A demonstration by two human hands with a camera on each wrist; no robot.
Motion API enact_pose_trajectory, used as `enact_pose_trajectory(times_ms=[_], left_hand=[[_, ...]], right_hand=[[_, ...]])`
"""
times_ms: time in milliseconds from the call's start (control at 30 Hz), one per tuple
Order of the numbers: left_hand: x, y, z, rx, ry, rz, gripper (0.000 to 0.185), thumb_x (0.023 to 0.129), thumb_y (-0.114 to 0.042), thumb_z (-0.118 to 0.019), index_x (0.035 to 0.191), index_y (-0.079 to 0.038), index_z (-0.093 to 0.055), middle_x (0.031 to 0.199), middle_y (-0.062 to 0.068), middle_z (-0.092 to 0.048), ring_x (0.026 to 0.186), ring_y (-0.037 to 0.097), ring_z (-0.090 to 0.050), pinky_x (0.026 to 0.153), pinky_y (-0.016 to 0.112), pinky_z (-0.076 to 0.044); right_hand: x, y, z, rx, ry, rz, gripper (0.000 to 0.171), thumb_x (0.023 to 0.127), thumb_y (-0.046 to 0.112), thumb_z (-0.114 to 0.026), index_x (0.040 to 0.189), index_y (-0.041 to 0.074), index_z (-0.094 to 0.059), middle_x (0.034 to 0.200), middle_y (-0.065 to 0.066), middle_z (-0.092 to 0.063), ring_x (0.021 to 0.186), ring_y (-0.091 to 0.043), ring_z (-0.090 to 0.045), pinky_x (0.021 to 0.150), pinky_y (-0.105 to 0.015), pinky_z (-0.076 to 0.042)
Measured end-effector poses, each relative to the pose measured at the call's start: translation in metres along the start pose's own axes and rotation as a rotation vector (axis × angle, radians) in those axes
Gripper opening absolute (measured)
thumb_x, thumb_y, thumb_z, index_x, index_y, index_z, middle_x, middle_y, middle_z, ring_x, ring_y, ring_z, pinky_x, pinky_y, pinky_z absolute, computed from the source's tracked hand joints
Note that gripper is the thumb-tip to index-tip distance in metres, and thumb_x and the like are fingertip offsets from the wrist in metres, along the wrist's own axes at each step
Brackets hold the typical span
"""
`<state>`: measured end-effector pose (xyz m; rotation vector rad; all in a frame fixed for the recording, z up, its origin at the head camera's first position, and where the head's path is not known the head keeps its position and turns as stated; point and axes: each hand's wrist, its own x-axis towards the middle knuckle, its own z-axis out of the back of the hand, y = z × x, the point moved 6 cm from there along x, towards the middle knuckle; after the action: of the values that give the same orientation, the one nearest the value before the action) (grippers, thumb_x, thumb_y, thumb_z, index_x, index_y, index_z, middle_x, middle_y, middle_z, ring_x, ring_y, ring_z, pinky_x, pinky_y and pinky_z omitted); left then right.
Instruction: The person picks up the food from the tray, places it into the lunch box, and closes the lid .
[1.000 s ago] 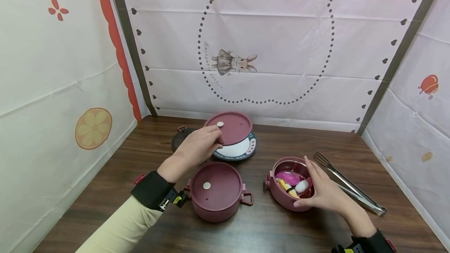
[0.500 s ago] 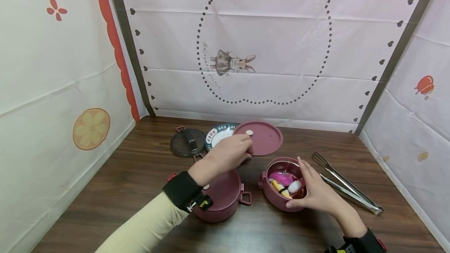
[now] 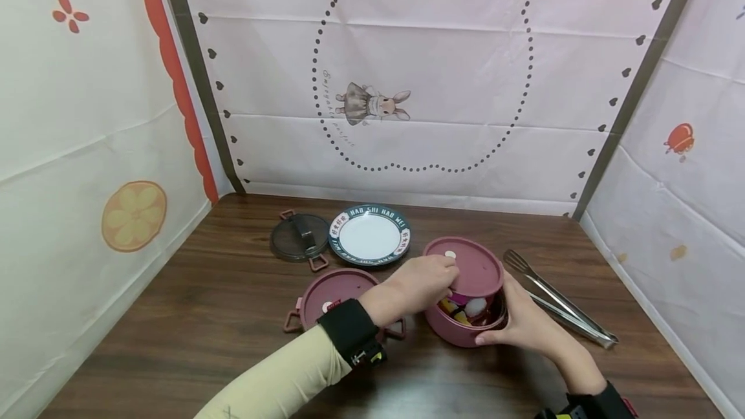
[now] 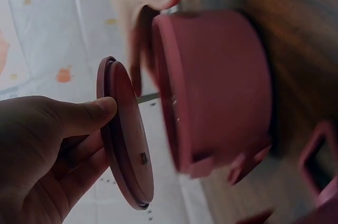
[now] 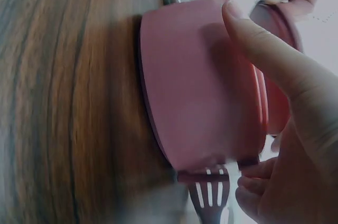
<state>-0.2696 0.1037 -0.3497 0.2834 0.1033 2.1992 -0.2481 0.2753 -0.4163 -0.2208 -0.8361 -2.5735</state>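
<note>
My left hand [image 3: 421, 283] pinches the edge of a round dusty-pink pot lid [image 3: 474, 270], thumb on one face and fingers on the other. The lid hangs tilted above an open pot [image 3: 453, 332] of the same colour, covering the back of its opening in the head view. In the left wrist view, a gap shows between the lid [image 4: 132, 129] and the pot [image 4: 222, 76]. Toy-like food pieces [image 3: 476, 307], pink, yellow and white, lie inside the pot. My right hand [image 3: 532, 322] holds the pot's right side, thumb at the near rim and fingers round the far side.
A second, lidded pink pot [image 3: 337, 286] stands left, partly behind my left forearm. Behind it are a dark round lid-like piece [image 3: 291, 238] with loop handles and a white plate [image 3: 369, 238] with a green patterned rim. Metal tongs [image 3: 564, 306] lie right of my right hand.
My left hand has carried the lid rightward and nearer, from over the plate to above the open pot. The plate is now uncovered. My right hand has stayed on the pot.
</note>
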Motion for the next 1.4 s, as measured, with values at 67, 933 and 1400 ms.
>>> enact_pose_trajectory(times_ms=[67,933,1400], left_hand=[[0.002,-0.006,-0.007,0.011,0.017,-0.018,0.008,0.096,-0.027,-0.066,0.101,-0.021,-0.067,0.101,-0.009,-0.063,0.094,0.003,-0.062,0.08,0.016,-0.054],[-0.002,-0.012,-0.021,-0.184,0.182,-0.079,0.008,0.095,-0.026,-0.068,0.1,-0.023,-0.074,0.102,-0.01,-0.068,0.096,0.002,-0.06,0.082,0.016,-0.051],[0.005,0.013,-0.049,-0.244,0.368,0.229,0.108,0.084,-0.071,-0.06,0.161,-0.011,-0.014,0.169,0.005,-0.014,0.155,0.016,-0.021,0.124,0.033,-0.027]], right_hand=[[-0.004,-0.004,0.004,-0.003,0.019,-0.056,0.138,0.063,0.045,-0.092,0.156,-0.009,-0.006,0.157,-0.038,-0.021,0.142,-0.055,-0.027,0.109,-0.072,-0.029],[0.014,0.005,0.006,-0.04,0.14,-0.054,0.117,0.073,0.052,-0.083,0.157,0.0,-0.021,0.163,-0.025,-0.021,0.147,-0.049,-0.025,0.105,-0.069,-0.04],[0.018,0.004,0.001,0.016,0.2,-0.025,0.125,0.073,0.046,-0.085,0.157,-0.006,-0.009,0.164,-0.03,-0.011,0.148,-0.053,-0.016,0.111,-0.071,-0.029]])
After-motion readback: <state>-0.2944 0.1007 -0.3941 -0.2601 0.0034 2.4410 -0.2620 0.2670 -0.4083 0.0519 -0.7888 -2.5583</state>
